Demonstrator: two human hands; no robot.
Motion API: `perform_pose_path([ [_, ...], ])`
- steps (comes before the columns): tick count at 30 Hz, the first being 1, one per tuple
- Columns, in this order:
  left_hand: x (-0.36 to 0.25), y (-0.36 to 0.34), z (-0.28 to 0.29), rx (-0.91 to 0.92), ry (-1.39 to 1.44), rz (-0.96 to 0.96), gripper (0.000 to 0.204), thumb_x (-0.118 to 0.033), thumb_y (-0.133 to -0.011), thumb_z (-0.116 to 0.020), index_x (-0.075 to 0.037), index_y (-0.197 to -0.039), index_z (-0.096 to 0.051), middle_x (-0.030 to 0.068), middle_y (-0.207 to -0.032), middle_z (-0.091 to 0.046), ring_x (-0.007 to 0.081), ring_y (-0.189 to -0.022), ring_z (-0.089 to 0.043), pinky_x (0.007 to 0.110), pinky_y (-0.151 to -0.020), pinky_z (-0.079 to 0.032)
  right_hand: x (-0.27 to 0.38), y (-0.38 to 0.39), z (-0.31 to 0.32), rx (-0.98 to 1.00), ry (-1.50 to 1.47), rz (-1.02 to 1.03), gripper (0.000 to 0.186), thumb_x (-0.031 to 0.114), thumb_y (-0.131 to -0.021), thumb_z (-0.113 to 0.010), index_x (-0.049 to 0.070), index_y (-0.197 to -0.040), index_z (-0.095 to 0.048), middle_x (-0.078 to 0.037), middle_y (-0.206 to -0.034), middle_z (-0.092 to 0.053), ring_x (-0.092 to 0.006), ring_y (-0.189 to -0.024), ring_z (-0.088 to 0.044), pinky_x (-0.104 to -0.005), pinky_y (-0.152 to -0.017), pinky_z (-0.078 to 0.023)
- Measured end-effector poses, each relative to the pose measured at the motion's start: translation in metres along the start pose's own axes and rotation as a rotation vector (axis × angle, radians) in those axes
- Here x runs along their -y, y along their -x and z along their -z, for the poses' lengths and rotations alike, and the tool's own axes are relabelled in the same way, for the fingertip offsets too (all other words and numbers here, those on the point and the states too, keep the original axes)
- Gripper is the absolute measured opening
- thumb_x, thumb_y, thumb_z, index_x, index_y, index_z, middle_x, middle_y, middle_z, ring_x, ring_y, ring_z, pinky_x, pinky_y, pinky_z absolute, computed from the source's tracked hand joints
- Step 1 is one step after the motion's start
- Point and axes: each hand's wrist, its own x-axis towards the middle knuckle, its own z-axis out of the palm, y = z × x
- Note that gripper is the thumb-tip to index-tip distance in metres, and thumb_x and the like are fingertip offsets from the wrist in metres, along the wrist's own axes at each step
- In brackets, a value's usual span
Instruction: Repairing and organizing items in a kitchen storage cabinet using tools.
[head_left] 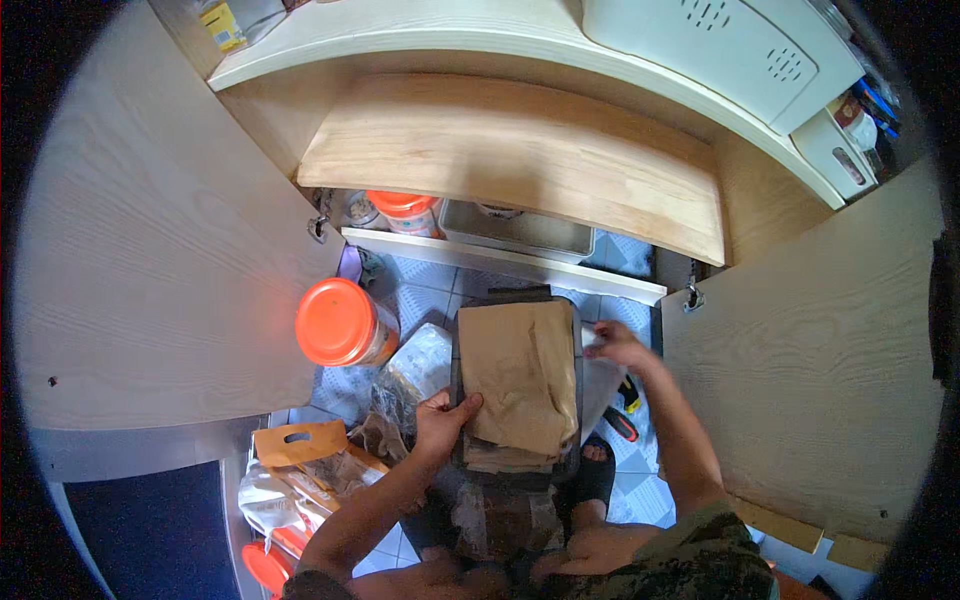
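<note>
Between my knees, a dark grey tray (568,440) holds a stack of brown paper (515,360), crumpled in places. My left hand (440,425) is closed on the tray's left edge, thumb over the paper. My right hand (615,345) is at the tray's right, fingers closed on a pale item (600,385) whose kind I cannot make out. Beside the tray at left lie a clear plastic-wrapped container (420,365) and a round tub with an orange lid (335,320). Tools with black-yellow and red-black handles (622,425) lie by my right foot.
Two open cabinet doors (170,250) (800,370) flank me. A wooden shelf (510,150) overhangs another orange-lidded tub (400,203) and a metal tray (580,240). At lower left are bags and packages (300,450). A white box (720,45) sits on the upper shelf.
</note>
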Motion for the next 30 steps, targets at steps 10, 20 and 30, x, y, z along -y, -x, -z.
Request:
perform_pose_path([
  [10,0.062,-0.032,-0.007,-0.093,-0.486,-0.348,0.036,-0.022,-0.07,-0.073,0.002,-0.058,-0.049,0.0048,-0.055,-0.048,0.0107,-0.057,-0.044,0.032,-0.054,-0.043,0.25,0.166,0.082,-0.84,0.779,0.097,0.031,0.009,-0.068,-0.066,0.009,-0.096,-0.051,-0.02,-0.082,-0.06,-0.0376,-0.078,-0.058,-0.0464,-0.066,-0.045],
  [20,-0.045,-0.018,-0.038,0.118,-1.338,-0.784,0.071,-0.039,-0.07,-0.066,0.006,-0.117,-0.038,0.0245,-0.114,-0.045,0.0367,-0.105,-0.044,0.042,-0.092,-0.034,0.239,0.188,0.096,-0.989,0.726,0.11,0.031,0.008,-0.068,-0.066,0.011,-0.097,-0.054,-0.019,-0.082,-0.061,-0.0373,-0.079,-0.058,-0.0441,-0.066,-0.046],
  [30,-0.074,-0.046,-0.138,0.781,-1.453,-0.827,0.061,-0.044,-0.068,-0.06,-0.015,-0.12,-0.045,0.0169,-0.111,-0.048,0.035,-0.103,-0.046,0.061,-0.093,-0.021,0.231,0.187,0.106,-1.041,0.564,0.236,0.028,0.008,-0.068,-0.066,0.011,-0.094,-0.055,-0.018,-0.076,-0.06,-0.0371,-0.075,-0.058,-0.0436,-0.063,-0.045],
])
